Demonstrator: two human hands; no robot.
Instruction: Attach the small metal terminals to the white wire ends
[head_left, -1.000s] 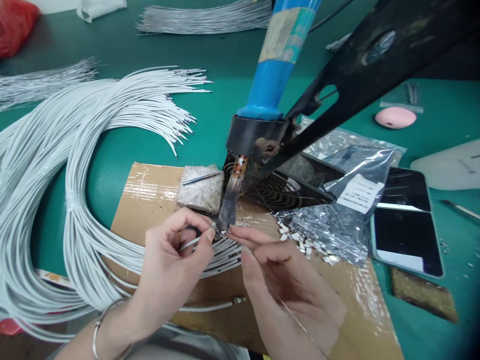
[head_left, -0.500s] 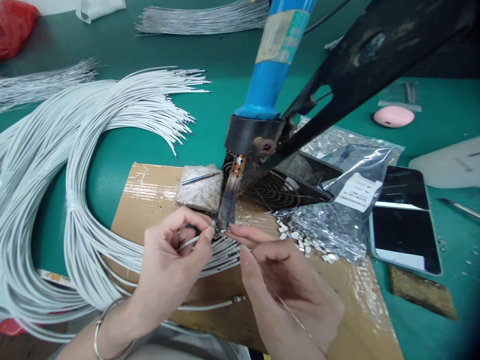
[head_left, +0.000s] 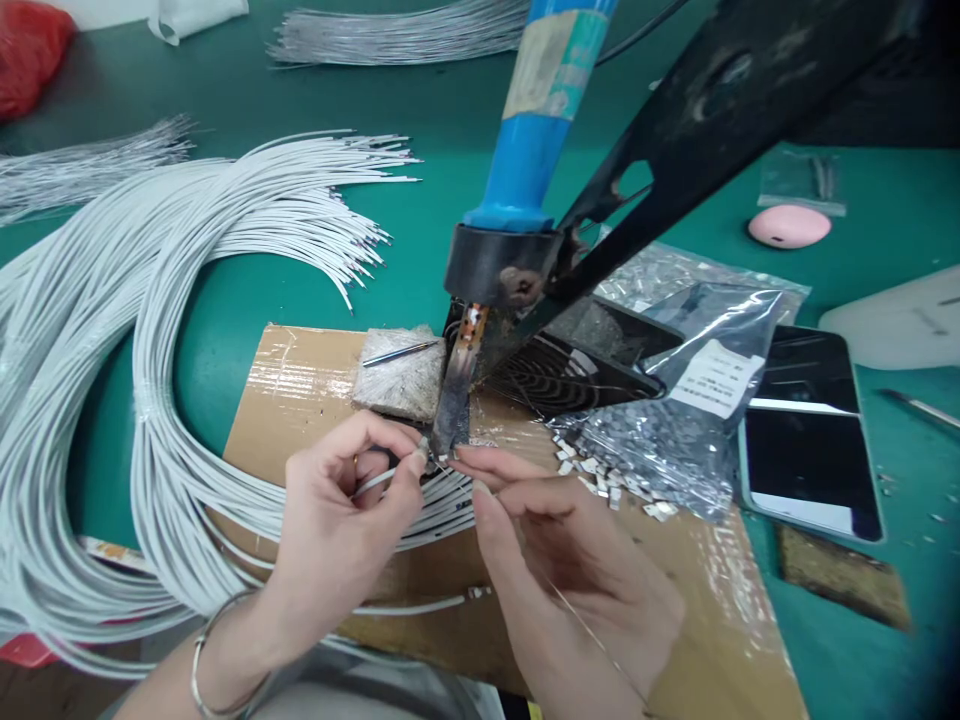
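Blue iron (head_left: 521,165) + black bracket (head_left: 720,130) block the middle from above — white wires (head_left: 154,345) wall off left, plastic bag (head_left: 664,435) crowds right. Free lanes: bench (head_left: 442,235) between wires and iron, cardboard (head_left: 709,610) right-front.

Cable (head_left: 375,482) pinched in left hand (head_left: 337,520): plain white. Wire (head_left: 583,624) gripped in right hand (head_left: 592,570): apparently silver, too thin to confirm. Soldering iron (head_left: 521,165) above both grips: blue handle, cream-and-teal label (head_left: 547,65), black collar (head_left: 484,262). Cardboard (head_left: 289,400) beneath the grips: brown. Worktop (head_left: 439,230) beyond them: green.
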